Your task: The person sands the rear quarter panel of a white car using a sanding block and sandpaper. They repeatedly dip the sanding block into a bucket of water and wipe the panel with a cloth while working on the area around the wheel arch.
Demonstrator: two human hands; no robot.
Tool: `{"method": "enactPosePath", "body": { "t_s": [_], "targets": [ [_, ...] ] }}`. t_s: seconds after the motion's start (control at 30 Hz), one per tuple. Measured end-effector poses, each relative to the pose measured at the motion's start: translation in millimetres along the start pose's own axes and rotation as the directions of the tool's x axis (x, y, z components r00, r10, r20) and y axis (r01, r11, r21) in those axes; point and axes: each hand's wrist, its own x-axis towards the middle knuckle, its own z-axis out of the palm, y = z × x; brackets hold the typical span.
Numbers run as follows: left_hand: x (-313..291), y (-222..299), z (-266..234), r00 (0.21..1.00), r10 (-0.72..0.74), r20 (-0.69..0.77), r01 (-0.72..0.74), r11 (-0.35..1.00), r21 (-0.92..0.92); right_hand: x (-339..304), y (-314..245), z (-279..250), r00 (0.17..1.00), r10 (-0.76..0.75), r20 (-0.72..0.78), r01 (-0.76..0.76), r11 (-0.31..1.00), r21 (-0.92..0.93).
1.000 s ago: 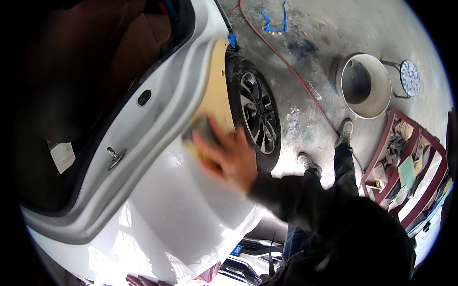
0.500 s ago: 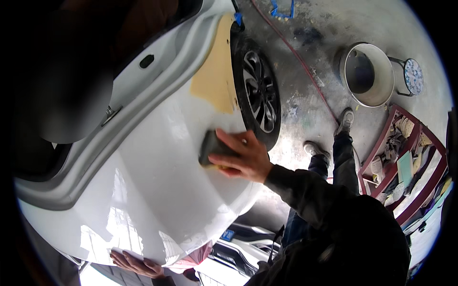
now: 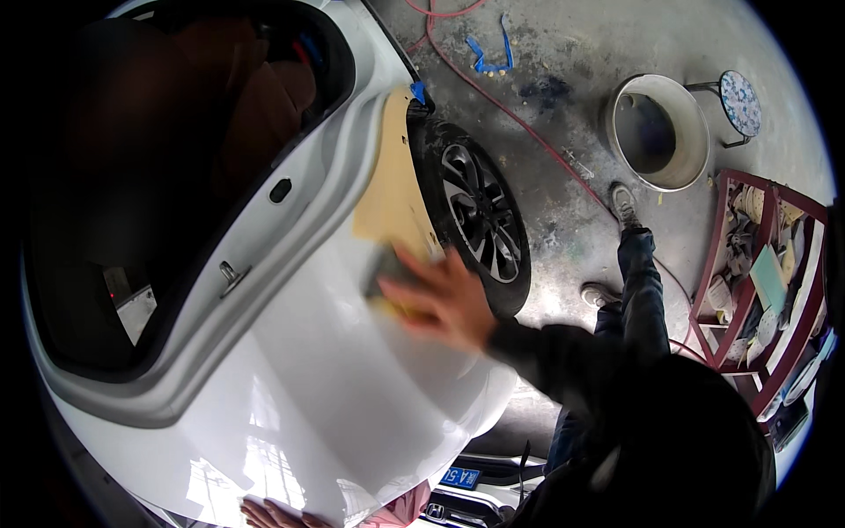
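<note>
From the head view, my right grip (image 3: 449, 306) is curled around a dark-and-yellow block (image 3: 384, 271), blurred, over the white quarter panel (image 3: 308, 361) beside the tan patch's (image 3: 392, 194) near edge. My left hand (image 3: 271, 514), fingers extended, rests near left. Best to hold the block flat, pressing evenly.

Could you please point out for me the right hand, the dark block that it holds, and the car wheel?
Right hand (image 3: 451, 306): head view, back of the hand.
Dark block (image 3: 384, 269): head view, its blurred dark face.
Car wheel (image 3: 481, 209): head view, the hub.
</note>
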Motion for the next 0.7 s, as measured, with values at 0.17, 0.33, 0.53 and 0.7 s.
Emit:
{"method": "enactPosePath", "body": {
  "t_s": [0.17,0.33,0.53,0.7],
  "targets": [
    [4.5,-1.2,9.1,0.995,-0.033,0.094,0.034,0.999,-0.001,69.2,4.9,-10.3,0.989,0.141,-0.053,-0.143,0.988,-0.053],
    [38.9,20.4,-0.5,0.984,-0.095,0.151,0.086,0.994,0.065,-6.6,0.7,-3.6,0.994,0.097,0.058,-0.100,0.993,0.058],
    [64.2,39.0,5.2,0.971,-0.130,0.201,0.110,0.988,0.107,172.1,132.4,-12.2,0.891,0.451,0.057,-0.454,0.890,0.051],
    [69.7,40.9,0.9,0.934,-0.228,0.276,0.160,0.955,0.249,39.0,36.9,3.1,0.979,0.195,0.065,-0.196,0.981,0.010]
  ]
}}
